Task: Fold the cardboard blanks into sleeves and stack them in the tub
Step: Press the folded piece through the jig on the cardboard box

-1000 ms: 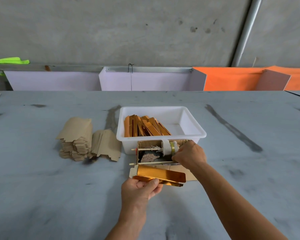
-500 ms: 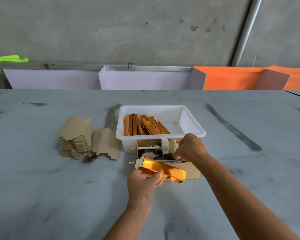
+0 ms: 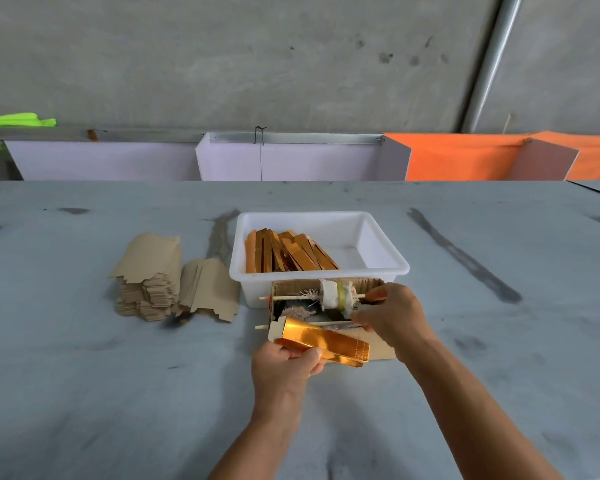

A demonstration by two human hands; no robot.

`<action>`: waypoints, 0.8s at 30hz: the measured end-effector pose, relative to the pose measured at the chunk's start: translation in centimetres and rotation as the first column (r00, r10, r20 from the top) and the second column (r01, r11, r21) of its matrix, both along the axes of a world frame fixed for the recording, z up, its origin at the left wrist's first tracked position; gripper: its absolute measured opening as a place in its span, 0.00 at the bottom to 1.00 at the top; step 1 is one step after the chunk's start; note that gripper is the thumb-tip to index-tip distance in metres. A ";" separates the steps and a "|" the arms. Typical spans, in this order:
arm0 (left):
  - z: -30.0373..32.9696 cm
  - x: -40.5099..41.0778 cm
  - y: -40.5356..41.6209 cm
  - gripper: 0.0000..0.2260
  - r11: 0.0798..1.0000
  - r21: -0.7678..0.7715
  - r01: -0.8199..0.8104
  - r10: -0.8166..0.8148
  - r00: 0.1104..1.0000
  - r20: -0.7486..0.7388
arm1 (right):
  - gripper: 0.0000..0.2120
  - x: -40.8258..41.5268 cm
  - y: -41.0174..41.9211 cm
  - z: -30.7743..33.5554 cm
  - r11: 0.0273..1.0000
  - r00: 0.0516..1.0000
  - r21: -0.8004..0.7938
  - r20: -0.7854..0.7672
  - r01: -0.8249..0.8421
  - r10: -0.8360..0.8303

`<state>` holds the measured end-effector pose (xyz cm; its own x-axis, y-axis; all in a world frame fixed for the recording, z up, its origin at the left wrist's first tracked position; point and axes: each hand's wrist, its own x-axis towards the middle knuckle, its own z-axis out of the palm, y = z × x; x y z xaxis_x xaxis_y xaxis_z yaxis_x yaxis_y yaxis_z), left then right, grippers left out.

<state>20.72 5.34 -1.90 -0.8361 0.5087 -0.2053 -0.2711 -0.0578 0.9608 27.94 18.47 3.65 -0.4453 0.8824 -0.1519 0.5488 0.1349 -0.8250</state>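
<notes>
My left hand [image 3: 286, 363] grips a gold-foil cardboard sleeve [image 3: 326, 342] by its near left end, holding it tilted just above the table. My right hand [image 3: 392, 320] sits over the right side of a small cardboard box [image 3: 378, 351] with a cloth-wrapped roller [image 3: 336, 294] on a wooden stick, its fingertips pinching something thin at the lower stick. Behind the box stands the white tub [image 3: 388, 268], with several gold sleeves [image 3: 286, 252] leaning in its left half. A stack of brown cardboard blanks [image 3: 149, 275] lies to the left of the tub.
A second, lower pile of blanks [image 3: 210, 289] leans against the stack, close to the tub's left wall. The grey table [image 3: 84, 375] stretches wide on both sides. White and orange panels [image 3: 465, 157] line the far edge below a concrete wall.
My left hand has lifted the gold sleeve up and toward the small box, tilting it. My right hand stayed at the roller, shifting slightly along the lower stick.
</notes>
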 end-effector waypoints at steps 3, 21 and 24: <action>-0.1 -0.2 -0.1 0.09 1.000 0.004 -0.001 0.001 1.000 -0.010 | 0.15 0.6 -0.7 -0.3 1.000 0.999 -0.014 -0.032 0.014 -0.015; -0.3 -0.5 -0.2 0.07 1.000 -0.024 0.014 -0.016 0.998 -0.069 | 0.13 2.2 -2.7 -1.6 0.994 0.972 -0.094 -0.220 0.060 -0.079; -0.3 -0.5 -0.2 0.07 0.999 -0.032 0.012 -0.014 0.998 -0.066 | 0.13 2.3 -2.9 -1.6 0.994 0.972 -0.091 -0.220 0.060 -0.078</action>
<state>20.23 5.18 -2.23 -0.8416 0.5141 -0.1658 -0.2072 -0.0239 0.9780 30.27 15.58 2.03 -0.4146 0.9007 -0.1296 0.3555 0.0291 -0.9342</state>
